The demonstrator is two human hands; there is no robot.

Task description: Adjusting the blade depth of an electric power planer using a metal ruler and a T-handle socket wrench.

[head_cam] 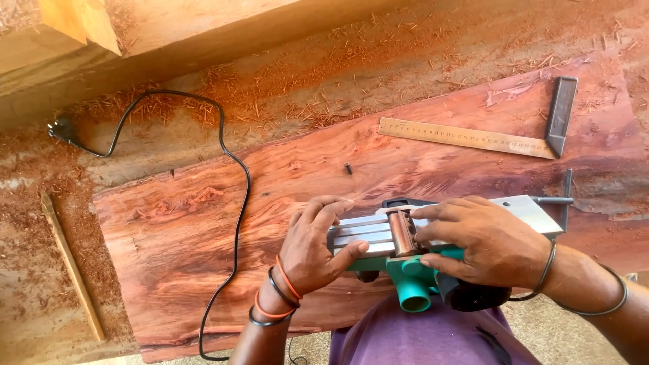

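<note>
An electric hand planer (520,211) lies upside down on a reddish wooden slab (203,223), its metal sole facing up and its green dust port (414,287) towards me. My left hand (314,247) grips the grooved front part of the sole. My right hand (483,240) rests over the planer's body, fingers at the cutter drum (403,231). A small dark screw or bit (349,168) lies on the slab just beyond the planer.
A metal try square (473,137) with a dark handle lies on the slab at the upper right. A black power cord (236,203) runs across the slab to an unplugged plug (61,128). Wood shavings cover the ground. A thin wooden strip (71,267) lies at left.
</note>
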